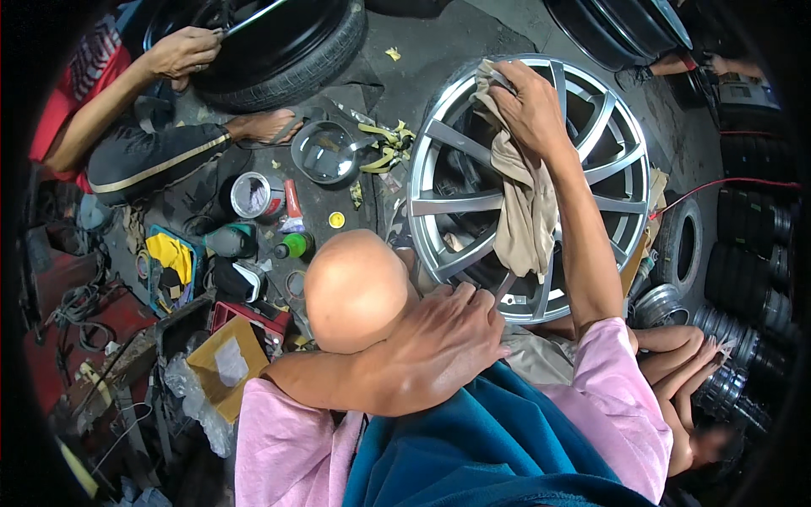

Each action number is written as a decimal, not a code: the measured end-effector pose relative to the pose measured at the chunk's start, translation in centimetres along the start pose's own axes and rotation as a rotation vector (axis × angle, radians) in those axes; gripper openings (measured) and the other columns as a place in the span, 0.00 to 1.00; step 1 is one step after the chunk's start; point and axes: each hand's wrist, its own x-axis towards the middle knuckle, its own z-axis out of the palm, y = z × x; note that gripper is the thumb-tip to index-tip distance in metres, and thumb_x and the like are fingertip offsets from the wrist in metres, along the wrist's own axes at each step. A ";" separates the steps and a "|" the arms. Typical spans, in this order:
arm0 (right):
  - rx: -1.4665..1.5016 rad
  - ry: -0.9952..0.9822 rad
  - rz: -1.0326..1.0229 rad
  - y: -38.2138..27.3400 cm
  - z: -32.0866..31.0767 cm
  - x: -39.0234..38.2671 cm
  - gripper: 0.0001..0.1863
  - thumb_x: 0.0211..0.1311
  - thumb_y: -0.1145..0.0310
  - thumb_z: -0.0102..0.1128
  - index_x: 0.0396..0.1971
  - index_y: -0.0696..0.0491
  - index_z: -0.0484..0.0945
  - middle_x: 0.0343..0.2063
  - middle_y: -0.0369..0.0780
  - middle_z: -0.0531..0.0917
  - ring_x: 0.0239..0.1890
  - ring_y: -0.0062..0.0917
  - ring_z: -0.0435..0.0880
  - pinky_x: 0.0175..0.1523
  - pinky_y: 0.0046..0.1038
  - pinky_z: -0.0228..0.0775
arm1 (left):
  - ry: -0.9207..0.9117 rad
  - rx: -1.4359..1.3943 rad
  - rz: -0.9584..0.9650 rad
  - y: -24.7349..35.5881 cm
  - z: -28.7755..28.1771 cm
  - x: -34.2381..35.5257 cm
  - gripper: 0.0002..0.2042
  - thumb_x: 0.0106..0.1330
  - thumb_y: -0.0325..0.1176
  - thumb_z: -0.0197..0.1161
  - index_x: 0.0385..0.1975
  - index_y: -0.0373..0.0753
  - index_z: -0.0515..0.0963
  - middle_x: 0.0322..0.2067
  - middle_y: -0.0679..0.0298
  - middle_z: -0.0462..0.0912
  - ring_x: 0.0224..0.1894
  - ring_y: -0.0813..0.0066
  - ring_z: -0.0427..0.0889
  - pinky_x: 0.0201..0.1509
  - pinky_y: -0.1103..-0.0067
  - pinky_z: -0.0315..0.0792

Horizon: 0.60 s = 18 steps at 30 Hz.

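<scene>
A silver multi-spoke alloy wheel (460, 204) stands tilted in front of me, facing up toward me. My right hand (528, 106) is at its upper edge, closed on a beige cloth (522, 211) that hangs down across the spokes. Below, at the rim's near edge, my left hand (448, 334) is curled with its fingers bent over the edge; the fingertips are partly hidden. My bare left knee (355, 287) is beside the wheel.
At the upper left another person's hand (186, 55) is at a tyre (321, 72). On the floor lie a bowl of liquid (325, 152), an open can (253, 196), a green bottle (294, 246) and a toolbox (253, 325). Tyres (678, 241) and a red hose (718, 180) are at right.
</scene>
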 end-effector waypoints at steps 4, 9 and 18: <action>0.712 0.018 0.347 -2.4 -3.2 -1.1 0.14 0.76 0.64 0.58 0.49 0.57 0.84 0.39 0.37 0.88 0.41 0.19 0.83 0.51 0.25 0.75 | 0.092 -0.156 -0.045 -0.4 0.9 0.2 0.17 0.70 0.47 0.69 0.32 0.37 0.78 0.34 0.59 0.76 0.41 0.62 0.82 0.42 0.68 0.78; 1.263 -0.031 0.539 -7.6 -10.9 -5.5 0.15 0.73 0.65 0.60 0.50 0.60 0.80 0.39 0.33 0.85 0.37 0.13 0.82 0.48 0.19 0.74 | 0.365 -0.341 -0.090 -0.4 -1.9 1.6 0.13 0.70 0.39 0.70 0.31 0.34 0.82 0.28 0.57 0.79 0.33 0.60 0.83 0.37 0.70 0.76; 2.045 0.012 0.305 -9.6 -13.8 -11.7 0.21 0.67 0.65 0.57 0.57 0.59 0.72 0.44 0.44 0.83 0.41 0.26 0.85 0.49 0.26 0.82 | 0.718 -0.888 -0.201 0.8 -2.4 2.8 0.12 0.75 0.34 0.69 0.46 0.30 0.83 0.34 0.63 0.87 0.34 0.79 0.83 0.40 0.79 0.76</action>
